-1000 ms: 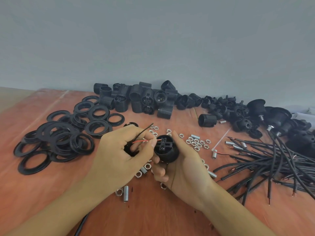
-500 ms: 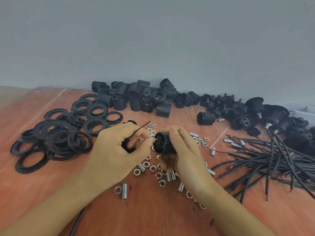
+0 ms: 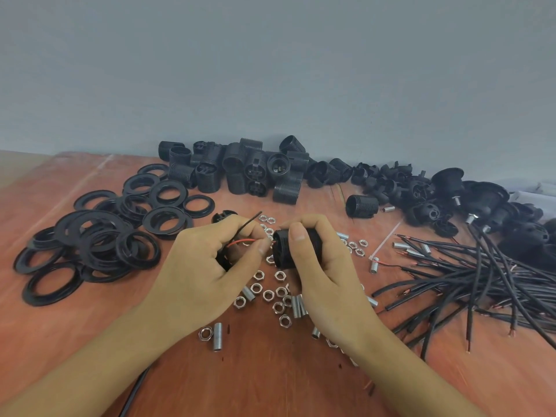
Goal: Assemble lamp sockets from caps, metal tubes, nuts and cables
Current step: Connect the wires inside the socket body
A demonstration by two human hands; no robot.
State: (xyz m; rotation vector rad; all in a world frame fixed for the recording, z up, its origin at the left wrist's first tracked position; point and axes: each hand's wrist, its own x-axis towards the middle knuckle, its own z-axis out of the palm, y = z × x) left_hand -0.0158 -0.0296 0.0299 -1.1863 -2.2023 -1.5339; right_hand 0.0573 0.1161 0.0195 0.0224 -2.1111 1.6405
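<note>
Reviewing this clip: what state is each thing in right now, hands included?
left hand: pinches the red wire
red wire: bent toward the socket body's open end
socket body: held on its side
right hand: grips the socket body
nuts: loose on the table
cables: loose heap, ends stripped
rings: piled loose

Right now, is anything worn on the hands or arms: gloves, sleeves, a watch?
No. The left hand and right hand are bare, no gloves or rings visible. Both forearms are bare to the frame's edge: no sleeves, watch or bands.
</note>
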